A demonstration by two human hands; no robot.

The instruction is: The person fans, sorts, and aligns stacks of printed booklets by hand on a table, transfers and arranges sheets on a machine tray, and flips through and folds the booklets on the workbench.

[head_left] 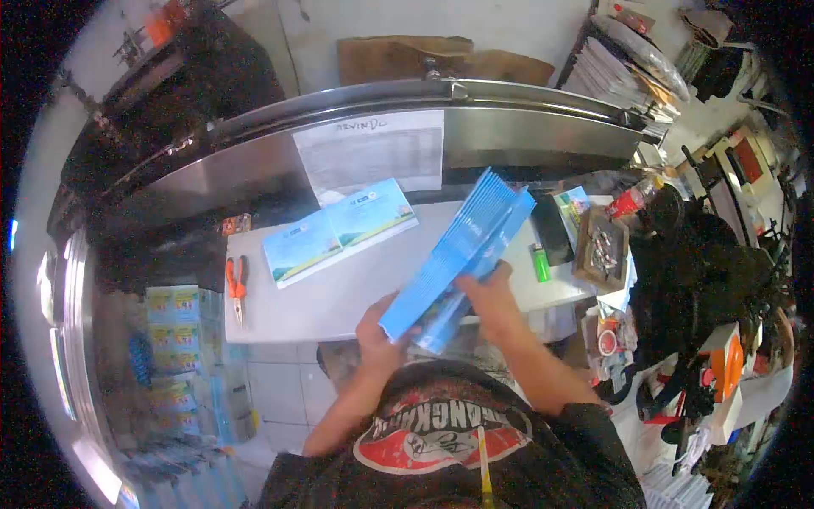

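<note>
A fanned bundle of blue folded leaflets (pixel 454 254) is held tilted over the front of the white table (pixel 331 310). My left hand (pixel 378 329) is closed around its lower left end. Higher up, my right hand (pixel 492 297) grips the bundle's right side, where some leaflets stand apart from the others. The fingers of both hands are partly hidden behind the paper. To the left of the bundle, a light blue printed sheet (pixel 339 231) with a landscape picture lies flat, a fold down its middle.
Orange-handled pliers (pixel 236 288) lie at the table's left edge. On the right are a green lighter (pixel 541 263), a wooden tray (pixel 600 276) of small bits and a red-labelled bottle (pixel 634 198). A metal bar (pixel 365 96) crosses behind. Printed stacks (pixel 176 339) stand at lower left.
</note>
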